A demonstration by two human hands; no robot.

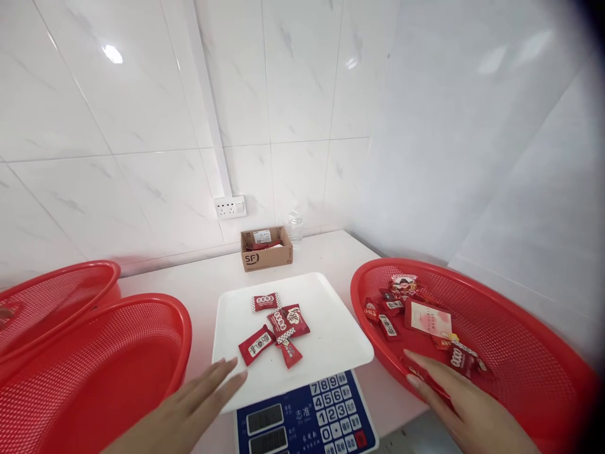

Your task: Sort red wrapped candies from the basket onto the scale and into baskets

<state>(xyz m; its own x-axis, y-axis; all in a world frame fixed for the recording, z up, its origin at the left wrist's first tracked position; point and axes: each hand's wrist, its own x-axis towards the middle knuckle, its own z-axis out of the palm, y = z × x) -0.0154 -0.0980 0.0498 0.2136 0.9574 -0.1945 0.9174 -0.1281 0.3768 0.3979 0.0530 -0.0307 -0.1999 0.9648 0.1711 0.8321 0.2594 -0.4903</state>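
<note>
My left hand is open, its fingers stretched toward the front left edge of a white scale tray. It holds nothing. On the tray lie several red wrapped snack packets, loosely bunched near the middle. My right hand is over the near side of the red basket on the right, thumb and fingers closed about a red snack packet partly hidden by them. Deeper in that basket are more red packets and a flat pink-and-cream packet.
Under the tray is the scale's blue keypad panel. Two red baskets stand at the left. Behind the tray are a small cardboard box with red packets and a clear plastic item. A tiled wall with a socket rises behind.
</note>
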